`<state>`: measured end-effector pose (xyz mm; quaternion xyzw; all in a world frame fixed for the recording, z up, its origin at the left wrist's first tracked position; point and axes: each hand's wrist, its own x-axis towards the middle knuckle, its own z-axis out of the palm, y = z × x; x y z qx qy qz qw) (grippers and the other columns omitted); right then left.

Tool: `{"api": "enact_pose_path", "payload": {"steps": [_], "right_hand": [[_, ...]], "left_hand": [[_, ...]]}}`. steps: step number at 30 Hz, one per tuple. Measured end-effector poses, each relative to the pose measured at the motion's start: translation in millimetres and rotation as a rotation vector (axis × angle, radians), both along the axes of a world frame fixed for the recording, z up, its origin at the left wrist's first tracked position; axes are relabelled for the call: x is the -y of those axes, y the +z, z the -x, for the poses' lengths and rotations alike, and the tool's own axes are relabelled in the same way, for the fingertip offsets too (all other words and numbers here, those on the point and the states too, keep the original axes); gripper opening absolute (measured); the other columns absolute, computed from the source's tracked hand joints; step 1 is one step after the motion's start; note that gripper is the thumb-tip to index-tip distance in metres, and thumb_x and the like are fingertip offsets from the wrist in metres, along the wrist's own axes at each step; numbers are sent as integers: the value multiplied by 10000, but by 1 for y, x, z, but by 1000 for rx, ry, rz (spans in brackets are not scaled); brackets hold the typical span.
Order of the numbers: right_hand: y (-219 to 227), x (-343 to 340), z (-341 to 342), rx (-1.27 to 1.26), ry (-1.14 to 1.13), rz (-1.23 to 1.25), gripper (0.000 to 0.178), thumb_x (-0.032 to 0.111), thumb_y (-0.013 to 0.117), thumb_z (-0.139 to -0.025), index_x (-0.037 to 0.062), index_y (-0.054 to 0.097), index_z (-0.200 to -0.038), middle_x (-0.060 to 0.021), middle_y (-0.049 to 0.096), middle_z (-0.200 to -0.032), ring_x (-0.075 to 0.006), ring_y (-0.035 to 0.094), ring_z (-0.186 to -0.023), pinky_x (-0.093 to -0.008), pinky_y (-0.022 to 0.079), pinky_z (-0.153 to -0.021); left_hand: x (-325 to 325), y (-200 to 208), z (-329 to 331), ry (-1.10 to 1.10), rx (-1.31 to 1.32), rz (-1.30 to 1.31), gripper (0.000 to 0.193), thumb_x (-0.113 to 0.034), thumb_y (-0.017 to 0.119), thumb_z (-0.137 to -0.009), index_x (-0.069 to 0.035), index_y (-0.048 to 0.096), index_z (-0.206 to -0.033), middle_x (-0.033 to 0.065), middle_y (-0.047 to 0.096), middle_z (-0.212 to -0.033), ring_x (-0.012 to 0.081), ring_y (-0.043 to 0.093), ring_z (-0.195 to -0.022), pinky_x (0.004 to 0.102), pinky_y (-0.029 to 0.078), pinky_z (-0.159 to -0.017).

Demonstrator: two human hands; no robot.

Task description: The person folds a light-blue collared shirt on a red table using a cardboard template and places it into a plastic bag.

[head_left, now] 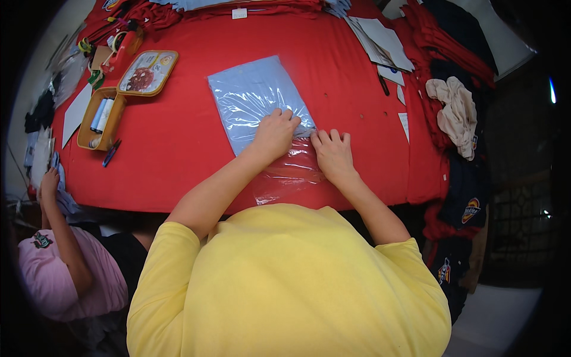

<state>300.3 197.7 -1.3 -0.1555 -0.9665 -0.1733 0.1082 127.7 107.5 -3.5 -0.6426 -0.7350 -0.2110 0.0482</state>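
Observation:
A folded light-blue garment (247, 89) lies flat on the red-covered table inside a clear plastic bag. The bag's loose end (282, 178) stretches beyond the garment toward my body, and red shows through it. My left hand (276, 134) rests on the bag near the garment's lower edge, its fingers curled and closed on the plastic. At the lower right corner, my right hand (334, 156) has its bent fingers closed on the bag's edge. The fingertips partly cover what they pinch.
An open yellow box (104, 119) holding thread spools stands at left, beside small blue snips (111, 153) and a red tape dispenser (123, 50). White papers (380, 44) and a dark pen (383, 85) lie at right, near piled garments (455, 113). A co-worker in pink (71, 268) sits at left.

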Motion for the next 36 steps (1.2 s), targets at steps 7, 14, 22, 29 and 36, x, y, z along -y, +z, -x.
{"api": "enact_pose_path", "payload": {"steps": [7,14,22,29,36], "right_hand": [[6,3,-8,46,-17,82,531,138,661,-714,94,567,-1235,-68,540,-1090,-258,495,-984,-432,380,-788],[14,17,5,-94,90,75,447,125,604,-766,145,595,-1213,-110,535,-1146,-307,490,-1023,-459,387,-824],[-5,69,40,-54,397,547,388,64,505,-809,59,601,-1184,-128,530,-979,-286,557,-902,-390,457,-808],[-15,73,52,10,406,529,397,71,469,-830,34,563,-1214,-142,529,-999,-297,564,-901,-403,487,-757],[-25,75,56,-83,411,480,407,73,461,-843,39,543,-1240,-153,534,-1012,-305,572,-872,-402,490,-760]], "left_hand": [[-1,-3,7,-70,11,40,261,-136,690,-720,-88,634,-970,65,597,-1002,280,560,-958,392,496,-817],[-9,14,36,-278,80,327,389,-128,699,-718,-87,611,-1095,77,567,-1140,284,516,-1070,378,459,-928],[-18,28,44,-351,124,467,458,-132,713,-667,-86,601,-1109,82,560,-1150,288,490,-1107,383,439,-959],[-13,17,48,-354,159,388,446,-102,687,-656,-70,607,-1093,91,568,-1143,289,500,-1088,378,442,-960],[-11,12,51,-371,236,362,433,-86,650,-662,-53,602,-1092,93,568,-1138,289,499,-1080,375,437,-964]]}}
